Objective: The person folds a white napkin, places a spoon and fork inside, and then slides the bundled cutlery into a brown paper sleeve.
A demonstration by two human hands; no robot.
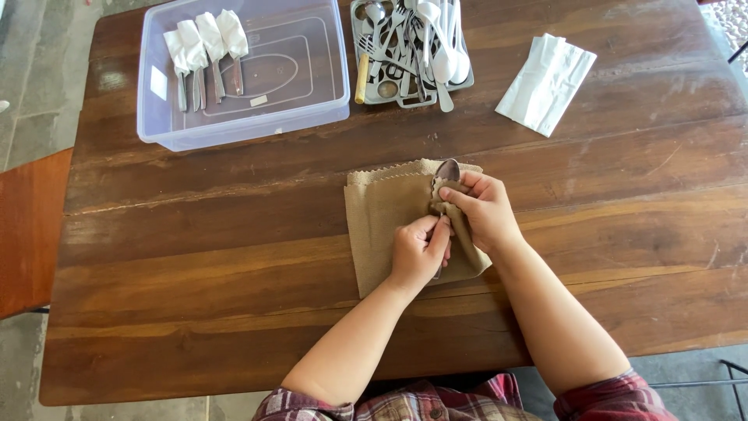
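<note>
A tan cloth [382,218] lies on the wooden table [234,273] in front of me. A metal spoon [446,169] rests on it, its bowl pointing away from me at the cloth's far edge. My right hand [485,210] pinches a fold of the cloth around the spoon's neck. My left hand [419,251] grips the spoon's handle lower down, with the cloth under it. Most of the handle is hidden by both hands.
A clear plastic bin [312,93] at the far left holds several utensils wrapped in white napkins [204,43]. A metal tray [374,90] of loose forks and spoons stands beside it. A stack of white napkins [545,82] lies at the far right.
</note>
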